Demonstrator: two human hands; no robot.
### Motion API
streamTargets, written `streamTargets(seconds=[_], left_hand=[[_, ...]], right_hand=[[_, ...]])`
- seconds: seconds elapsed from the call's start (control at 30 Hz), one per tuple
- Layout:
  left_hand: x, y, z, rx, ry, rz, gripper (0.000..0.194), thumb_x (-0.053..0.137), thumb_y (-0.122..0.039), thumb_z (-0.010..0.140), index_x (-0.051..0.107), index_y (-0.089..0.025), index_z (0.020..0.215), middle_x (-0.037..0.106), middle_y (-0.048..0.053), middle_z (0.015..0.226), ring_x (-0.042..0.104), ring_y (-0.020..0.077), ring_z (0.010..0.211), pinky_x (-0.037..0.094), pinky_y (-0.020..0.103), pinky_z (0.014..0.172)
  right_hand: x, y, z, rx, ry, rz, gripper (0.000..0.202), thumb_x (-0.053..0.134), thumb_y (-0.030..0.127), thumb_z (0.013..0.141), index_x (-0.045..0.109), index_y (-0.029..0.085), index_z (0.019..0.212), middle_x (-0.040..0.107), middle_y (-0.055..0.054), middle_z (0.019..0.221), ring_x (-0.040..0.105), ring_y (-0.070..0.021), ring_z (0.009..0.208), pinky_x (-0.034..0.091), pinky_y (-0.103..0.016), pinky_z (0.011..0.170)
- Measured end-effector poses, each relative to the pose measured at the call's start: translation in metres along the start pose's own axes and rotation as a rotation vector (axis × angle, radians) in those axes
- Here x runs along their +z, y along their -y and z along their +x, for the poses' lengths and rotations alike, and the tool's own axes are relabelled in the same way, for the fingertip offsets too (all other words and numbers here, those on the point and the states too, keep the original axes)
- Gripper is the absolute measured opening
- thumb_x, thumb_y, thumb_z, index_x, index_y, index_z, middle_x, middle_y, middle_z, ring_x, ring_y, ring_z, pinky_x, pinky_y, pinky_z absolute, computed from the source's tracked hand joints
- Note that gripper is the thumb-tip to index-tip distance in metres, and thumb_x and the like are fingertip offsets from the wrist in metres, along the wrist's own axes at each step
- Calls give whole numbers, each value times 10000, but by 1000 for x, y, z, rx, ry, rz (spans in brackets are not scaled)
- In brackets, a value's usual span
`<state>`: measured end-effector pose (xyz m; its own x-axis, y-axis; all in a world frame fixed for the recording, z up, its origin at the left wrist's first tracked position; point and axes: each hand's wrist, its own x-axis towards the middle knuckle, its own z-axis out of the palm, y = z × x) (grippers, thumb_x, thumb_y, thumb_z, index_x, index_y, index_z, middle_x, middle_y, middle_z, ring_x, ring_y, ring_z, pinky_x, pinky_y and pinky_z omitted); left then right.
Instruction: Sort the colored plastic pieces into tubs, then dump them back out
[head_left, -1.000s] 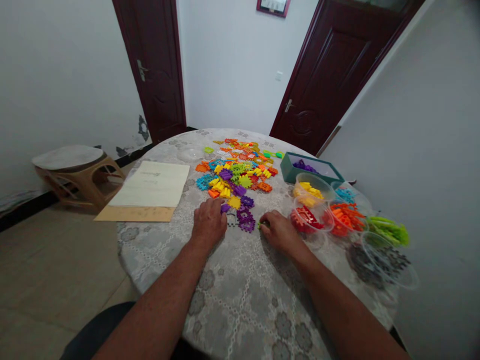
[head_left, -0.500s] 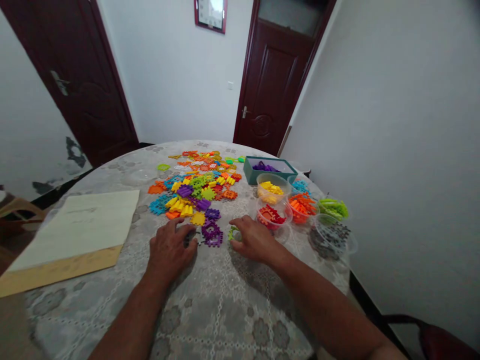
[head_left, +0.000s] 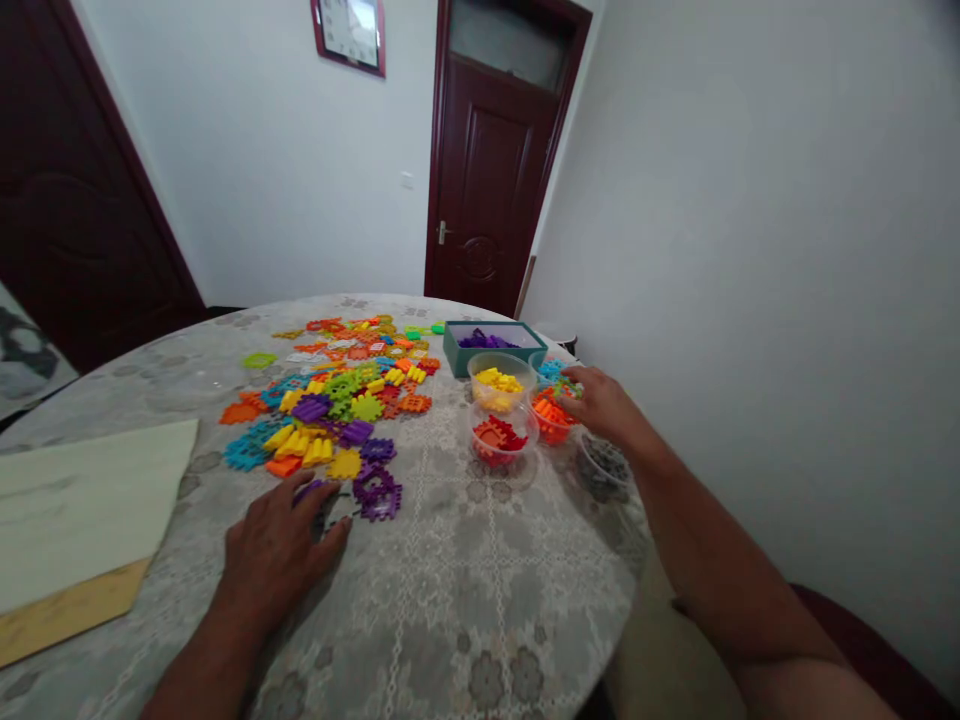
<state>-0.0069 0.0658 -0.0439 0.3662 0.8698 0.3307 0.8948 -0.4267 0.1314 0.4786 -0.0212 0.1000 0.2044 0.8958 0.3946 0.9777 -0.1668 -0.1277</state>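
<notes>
My left hand (head_left: 281,550) rests on the patterned cloth, thumb and fingers apart around a grey piece (head_left: 339,508) lying there. Purple gear-shaped pieces (head_left: 379,492) lie just right of its fingertips. Beyond it spreads a pile of yellow, green, blue and orange pieces (head_left: 330,400). My right hand (head_left: 600,400) is over the bowls at the right, fingers pinched on a small green piece (head_left: 574,390). Under its fingertips is the bowl of orange pieces (head_left: 553,415), with the bowl of blue pieces (head_left: 551,370) just behind.
A teal box (head_left: 457,358) with purple pieces stands behind bowls of yellow pieces (head_left: 498,385) and red pieces (head_left: 498,437). A bowl of grey pieces (head_left: 604,465) sits near the right edge. A pale sheet (head_left: 90,500) lies at the left.
My right hand has moved right and away from me, from the cloth beside the purple pieces to the bowls, carrying the green piece. The view has turned right; my left hand remains by the grey piece.
</notes>
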Motion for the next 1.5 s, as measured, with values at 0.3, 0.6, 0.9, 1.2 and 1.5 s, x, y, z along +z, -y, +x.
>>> streamTargets(seconds=[0.3, 0.6, 0.9, 1.2, 1.5], left_hand=[[3, 2, 2, -20, -10, -46, 556, 477, -548, 914, 709, -161, 1238, 618, 204, 1446, 576, 414, 1335, 498, 586, 1067], [9, 8, 2, -28, -51, -98, 539, 478, -591, 926, 674, -193, 1232, 660, 200, 1396, 591, 418, 1323, 491, 611, 1076], [18, 18, 4, 35, -166, -169, 503, 557, -605, 904, 607, -245, 1251, 653, 165, 1377, 568, 423, 1338, 461, 636, 1121], [-25, -40, -16, 208, -270, -340, 437, 649, -462, 989, 563, -209, 1336, 691, 146, 1266, 655, 318, 1227, 517, 494, 1101], [-33, -58, -21, 376, -336, -382, 502, 748, -424, 945, 580, -221, 1373, 733, 120, 1249, 679, 298, 1201, 540, 476, 1085]], right_hand=[[8, -110, 19, 258, 151, -246, 468, 694, 252, 874, 721, 179, 1335, 770, -143, 1277, 718, -268, 1163, 504, -341, 1037], [21, -118, 14, 154, 148, -199, 444, 608, 79, 847, 768, 137, 1258, 790, -141, 1235, 723, -215, 1120, 483, -293, 1038], [3, -74, -23, 83, -142, -131, 386, 465, 66, 910, 738, 90, 1182, 746, -204, 1238, 657, -287, 1206, 437, -435, 1145], [13, 118, -96, -258, 15, 587, 237, 561, 242, 998, 728, 243, 1166, 782, -80, 1130, 736, -226, 961, 586, -382, 889], [64, 215, -88, -157, 363, 950, 324, 619, 281, 998, 667, 224, 1313, 780, -25, 1014, 726, -176, 903, 550, -304, 820]])
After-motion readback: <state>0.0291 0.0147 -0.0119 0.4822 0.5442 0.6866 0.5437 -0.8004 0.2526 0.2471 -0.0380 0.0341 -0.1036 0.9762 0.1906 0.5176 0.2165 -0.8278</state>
